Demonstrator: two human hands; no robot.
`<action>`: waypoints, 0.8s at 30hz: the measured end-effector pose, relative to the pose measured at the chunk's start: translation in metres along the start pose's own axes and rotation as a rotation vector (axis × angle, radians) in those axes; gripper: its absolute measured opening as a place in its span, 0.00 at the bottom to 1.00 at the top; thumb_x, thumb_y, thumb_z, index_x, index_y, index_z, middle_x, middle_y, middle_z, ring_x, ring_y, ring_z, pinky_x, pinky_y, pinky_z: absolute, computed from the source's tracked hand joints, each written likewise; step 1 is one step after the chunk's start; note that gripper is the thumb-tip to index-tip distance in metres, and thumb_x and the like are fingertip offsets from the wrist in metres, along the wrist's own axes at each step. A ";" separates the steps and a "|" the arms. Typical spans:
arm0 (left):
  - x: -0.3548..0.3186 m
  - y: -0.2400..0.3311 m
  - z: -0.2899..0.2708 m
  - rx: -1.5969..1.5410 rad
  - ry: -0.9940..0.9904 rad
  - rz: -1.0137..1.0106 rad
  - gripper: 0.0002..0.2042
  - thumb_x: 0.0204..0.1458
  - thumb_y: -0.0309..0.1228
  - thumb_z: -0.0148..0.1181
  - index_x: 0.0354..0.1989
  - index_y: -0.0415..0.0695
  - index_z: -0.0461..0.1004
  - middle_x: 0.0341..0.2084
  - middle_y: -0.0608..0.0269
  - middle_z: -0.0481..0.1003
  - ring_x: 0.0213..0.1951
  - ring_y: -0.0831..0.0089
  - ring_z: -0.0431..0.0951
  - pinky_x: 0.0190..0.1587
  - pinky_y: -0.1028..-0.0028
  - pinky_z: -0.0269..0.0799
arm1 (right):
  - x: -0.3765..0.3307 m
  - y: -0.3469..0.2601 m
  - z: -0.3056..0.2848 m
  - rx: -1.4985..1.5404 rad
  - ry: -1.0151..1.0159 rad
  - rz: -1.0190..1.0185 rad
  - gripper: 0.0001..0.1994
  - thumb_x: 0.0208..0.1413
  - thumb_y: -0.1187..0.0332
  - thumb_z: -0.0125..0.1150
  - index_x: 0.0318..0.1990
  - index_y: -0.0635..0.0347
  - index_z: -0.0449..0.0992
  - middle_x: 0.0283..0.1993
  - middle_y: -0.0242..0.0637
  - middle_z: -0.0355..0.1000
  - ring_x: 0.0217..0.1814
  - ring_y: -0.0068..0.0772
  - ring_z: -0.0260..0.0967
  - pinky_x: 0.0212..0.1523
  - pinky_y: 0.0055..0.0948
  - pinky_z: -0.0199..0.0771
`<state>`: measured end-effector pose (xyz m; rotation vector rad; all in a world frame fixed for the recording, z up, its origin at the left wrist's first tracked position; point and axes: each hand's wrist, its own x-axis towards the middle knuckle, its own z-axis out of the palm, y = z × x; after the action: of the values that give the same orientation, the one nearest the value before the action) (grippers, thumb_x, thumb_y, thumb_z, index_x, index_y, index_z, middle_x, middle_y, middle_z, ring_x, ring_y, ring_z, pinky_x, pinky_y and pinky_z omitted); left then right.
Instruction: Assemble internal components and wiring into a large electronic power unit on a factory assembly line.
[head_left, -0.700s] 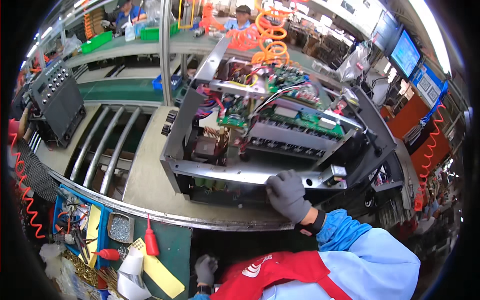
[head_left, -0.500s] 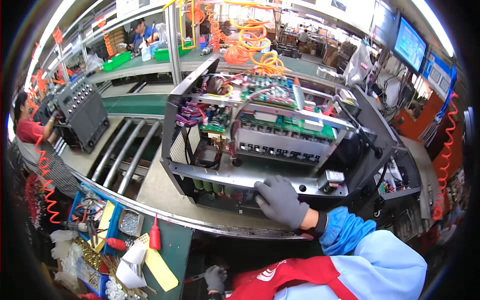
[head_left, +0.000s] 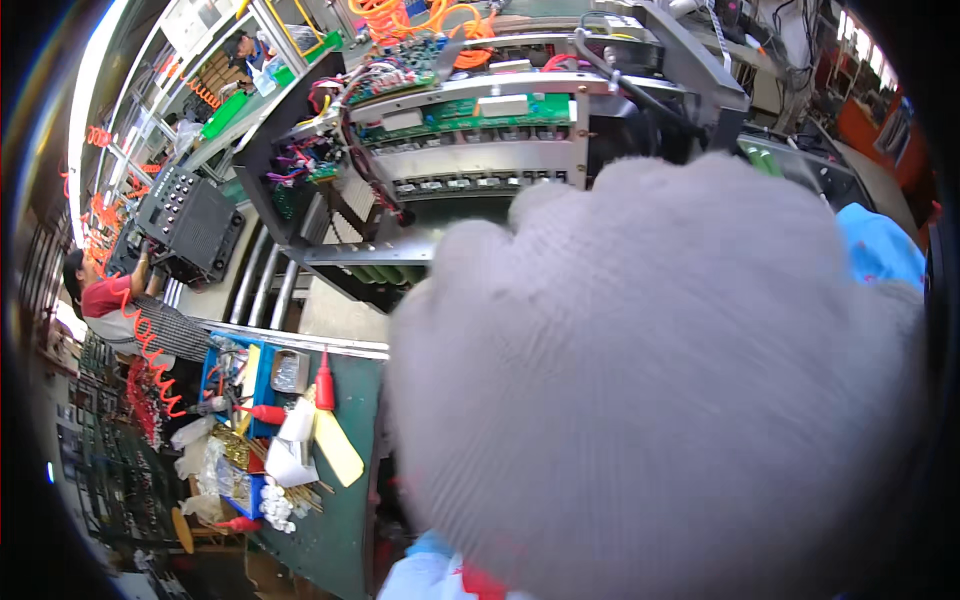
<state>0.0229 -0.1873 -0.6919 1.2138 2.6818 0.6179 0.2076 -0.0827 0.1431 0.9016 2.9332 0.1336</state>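
A grey knit-gloved right hand (head_left: 650,390) fills the lens from centre out to four o'clock, blurred and very close to the camera. It looks bunched, knuckles forward, but whether it is clenched on anything I cannot tell; nothing shows inside it. The left hand is out of sight.

Behind the glove, from ten round to one o'clock, sits the open metal equipment chassis (head_left: 370,255) on the roller conveyor (head_left: 262,285). Bare sheet-metal frame, dark side panels, green circuit boards (head_left: 470,115) stacked on a silver rack, bundles of red, purple and black wiring (head_left: 330,150) looping at its left end, and a row of green cylindrical components low along the front rail.

My read is that this thing is heavy and rigid, one to slide on the rollers rather than lift. The frame rails and side panels look like the safe holds; the boards and loose wires are fragile, and cut sheet edges are likely sharp, so the glove helps.

At eight o'clock lies the green bench (head_left: 340,520) with a red-handled tool (head_left: 324,375), a yellow strip (head_left: 338,448), and a blue parts tray (head_left: 262,365). At nine o'clock another person in a red top (head_left: 100,298) works on a dark cabinet (head_left: 195,215). Orange coiled hoses (head_left: 400,15) hang at twelve.
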 end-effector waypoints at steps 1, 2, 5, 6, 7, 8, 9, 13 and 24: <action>-0.007 -0.007 -0.002 -0.063 -0.053 -0.012 0.12 0.59 0.33 0.56 0.50 0.45 0.72 0.27 0.70 0.73 0.24 0.81 0.71 0.24 0.79 0.69 | -0.005 0.002 -0.003 -0.001 0.014 0.002 0.11 0.46 0.68 0.62 0.35 0.66 0.75 0.31 0.47 0.76 0.34 0.43 0.78 0.36 0.41 0.79; -0.002 0.008 -0.014 -0.138 -0.109 -0.016 0.12 0.59 0.32 0.56 0.49 0.45 0.73 0.26 0.70 0.73 0.23 0.81 0.71 0.24 0.79 0.69 | -0.002 0.014 0.001 -0.013 0.025 0.013 0.11 0.46 0.68 0.62 0.35 0.66 0.75 0.31 0.47 0.76 0.34 0.43 0.78 0.36 0.41 0.79; -0.018 0.017 -0.069 -0.345 -0.310 -0.014 0.10 0.58 0.32 0.57 0.47 0.45 0.73 0.25 0.70 0.73 0.23 0.80 0.71 0.24 0.78 0.69 | -0.013 0.023 0.005 -0.029 0.040 0.065 0.12 0.46 0.68 0.62 0.36 0.66 0.75 0.31 0.47 0.76 0.34 0.43 0.78 0.36 0.41 0.79; -0.014 0.039 -0.097 -0.419 -0.373 -0.017 0.10 0.58 0.32 0.57 0.47 0.45 0.73 0.24 0.70 0.72 0.22 0.80 0.70 0.24 0.78 0.69 | -0.017 0.025 0.006 -0.040 0.046 0.076 0.12 0.46 0.68 0.62 0.36 0.66 0.75 0.31 0.47 0.76 0.34 0.44 0.78 0.36 0.41 0.79; -0.010 0.064 -0.130 -0.494 -0.435 -0.018 0.10 0.58 0.32 0.57 0.46 0.45 0.73 0.24 0.70 0.72 0.22 0.80 0.70 0.24 0.77 0.69 | -0.019 0.027 0.006 -0.053 0.054 0.086 0.12 0.46 0.68 0.62 0.36 0.66 0.75 0.31 0.47 0.76 0.34 0.44 0.78 0.36 0.41 0.79; -0.006 0.091 -0.167 -0.570 -0.499 -0.015 0.09 0.58 0.32 0.57 0.45 0.45 0.73 0.23 0.70 0.72 0.22 0.80 0.70 0.24 0.77 0.69 | -0.021 0.030 0.007 -0.069 0.062 0.100 0.12 0.46 0.68 0.62 0.36 0.66 0.75 0.31 0.47 0.76 0.34 0.44 0.78 0.36 0.41 0.79; -0.004 0.120 -0.206 -0.647 -0.567 -0.007 0.09 0.58 0.32 0.57 0.45 0.45 0.73 0.22 0.70 0.72 0.22 0.79 0.70 0.24 0.77 0.69 | -0.022 0.033 0.008 -0.086 0.068 0.118 0.12 0.46 0.68 0.62 0.36 0.66 0.75 0.31 0.47 0.76 0.34 0.44 0.78 0.36 0.41 0.79; 0.023 0.149 -0.308 -0.926 -0.757 -0.028 0.07 0.57 0.32 0.57 0.42 0.45 0.74 0.20 0.71 0.71 0.21 0.79 0.69 0.24 0.76 0.69 | -0.021 0.025 -0.008 -0.117 0.139 0.098 0.12 0.45 0.68 0.62 0.36 0.67 0.75 0.31 0.47 0.76 0.33 0.44 0.78 0.36 0.41 0.79; 0.054 0.150 -0.276 -0.567 -0.735 0.003 0.13 0.54 0.35 0.60 0.45 0.41 0.76 0.34 0.58 0.77 0.37 0.69 0.77 0.42 0.72 0.72 | -0.013 0.038 0.008 -0.103 0.159 0.113 0.12 0.45 0.69 0.63 0.36 0.67 0.75 0.31 0.47 0.76 0.33 0.44 0.78 0.35 0.40 0.79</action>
<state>0.0114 -0.1441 -0.3765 1.0116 1.7413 0.6908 0.2402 -0.0587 0.1395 1.0876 2.9839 0.3768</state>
